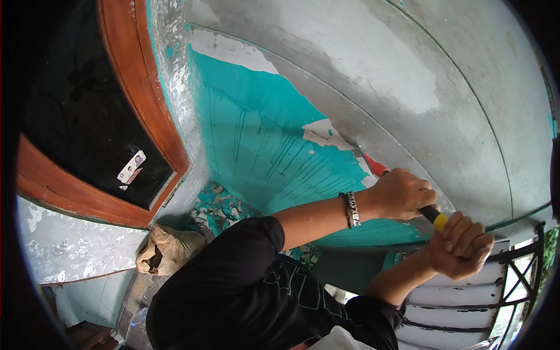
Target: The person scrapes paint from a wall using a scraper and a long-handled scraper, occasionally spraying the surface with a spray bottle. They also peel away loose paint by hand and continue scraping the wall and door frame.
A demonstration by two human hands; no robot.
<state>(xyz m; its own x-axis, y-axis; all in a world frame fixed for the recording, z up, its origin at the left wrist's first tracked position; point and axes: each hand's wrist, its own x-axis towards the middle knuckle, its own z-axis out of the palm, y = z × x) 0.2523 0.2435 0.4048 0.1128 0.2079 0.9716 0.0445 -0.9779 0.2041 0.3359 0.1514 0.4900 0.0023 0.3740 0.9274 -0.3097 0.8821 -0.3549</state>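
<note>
My left hand [399, 193], with a metal chain bracelet [352, 210] at its wrist, is wrapped round the front of a scraper [375, 167]. Behind it my right hand [461, 246] grips the rear end of the same tool, near the yellow band of its black handle. The scraper's red front part points at the wall, by the ragged edge of the turquoise paint [262, 128]. Its tip is too small to make out clearly. Beyond that edge, bare grey wall [373, 64] shows with whitish patches.
Paint flakes [219, 207] lie heaped in the corner, beside a crumpled brown sack [169, 248]. To the left is a dark glass pane in a brown wooden frame [166, 131]. A dark metal railing [519, 286] stands at the lower right.
</note>
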